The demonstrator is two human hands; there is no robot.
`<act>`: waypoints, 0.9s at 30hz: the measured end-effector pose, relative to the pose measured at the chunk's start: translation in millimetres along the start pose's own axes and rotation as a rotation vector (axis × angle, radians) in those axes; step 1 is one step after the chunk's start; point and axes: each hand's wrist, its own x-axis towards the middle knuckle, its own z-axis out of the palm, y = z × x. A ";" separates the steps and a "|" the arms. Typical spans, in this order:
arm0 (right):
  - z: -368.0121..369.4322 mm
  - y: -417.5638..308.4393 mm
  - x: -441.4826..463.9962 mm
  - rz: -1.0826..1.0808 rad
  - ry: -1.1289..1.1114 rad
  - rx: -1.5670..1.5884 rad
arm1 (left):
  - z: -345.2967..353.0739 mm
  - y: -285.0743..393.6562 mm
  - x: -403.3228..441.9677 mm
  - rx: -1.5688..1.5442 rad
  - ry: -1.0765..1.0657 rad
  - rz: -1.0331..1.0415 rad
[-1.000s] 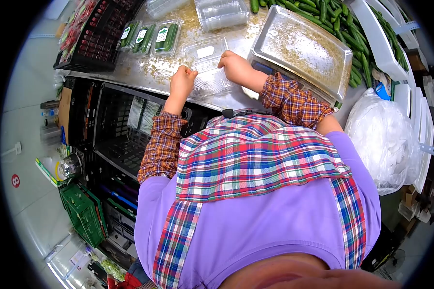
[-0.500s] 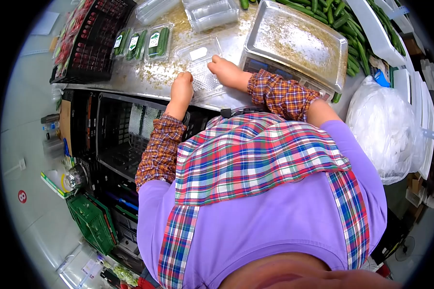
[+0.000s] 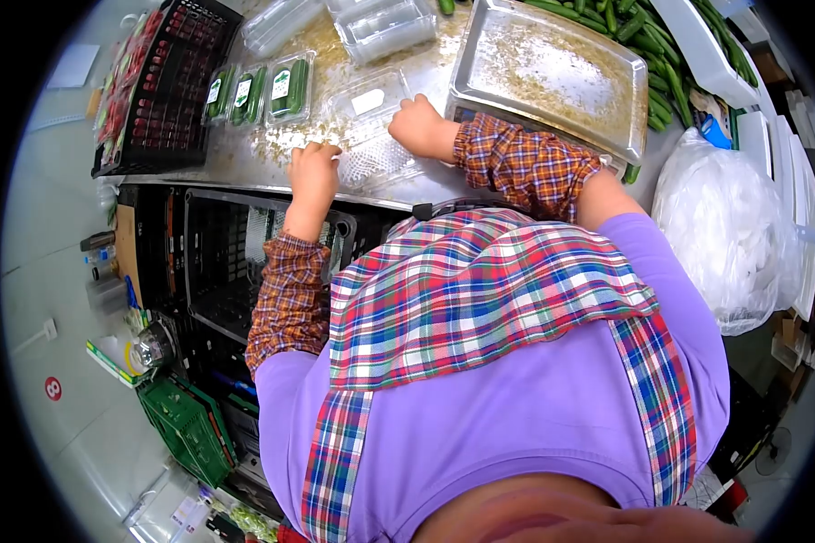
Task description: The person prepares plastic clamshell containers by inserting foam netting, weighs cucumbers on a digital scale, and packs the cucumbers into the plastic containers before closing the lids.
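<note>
An open clear plastic clamshell (image 3: 378, 161) lies on the metal table in front of me, its lid side bearing a white label (image 3: 369, 101) and its other half holding a bubbled pad. My left hand (image 3: 313, 179) is at the near left of the clamshell, fingers curled together, with a small whitish bit by the fingertips. At the clamshell's right side, my right hand (image 3: 421, 128) is closed; its fingertips are partly hidden, so whether it grips the rim is unclear. Packed cucumber boxes (image 3: 289, 88) with labels stand to the left.
A scale with a metal tray (image 3: 552, 77) stands right of my hands, loose cucumbers (image 3: 638, 41) behind it. Empty clear boxes (image 3: 385, 32) lie at the back. A black crate (image 3: 167, 95) stands left; a bulging plastic bag (image 3: 720, 235) hangs right.
My left hand has moved left and toward me, away from the clamshell's middle. My right hand has shifted only slightly. The whole view has tilted a little.
</note>
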 end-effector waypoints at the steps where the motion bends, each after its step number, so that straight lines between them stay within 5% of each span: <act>1: 3.5 2.9 0.3 0.016 0.009 0.025 | -5.0 -0.6 1.1 0.047 0.011 0.035; 9: 25.2 3.9 -1.9 0.045 0.184 0.113 | 13.0 8.8 9.5 -0.047 -0.070 0.037; 13: 28.4 -4.6 -0.6 0.031 0.007 0.085 | 47.5 20.8 17.6 -0.185 -0.084 0.151; 24: 36.5 -8.6 -4.8 0.003 0.043 0.268 | 43.8 14.7 26.4 -0.199 -0.270 0.091; 27: 63.4 -9.9 9.6 0.084 0.043 0.312 | 89.3 16.8 22.4 -0.209 -0.293 0.225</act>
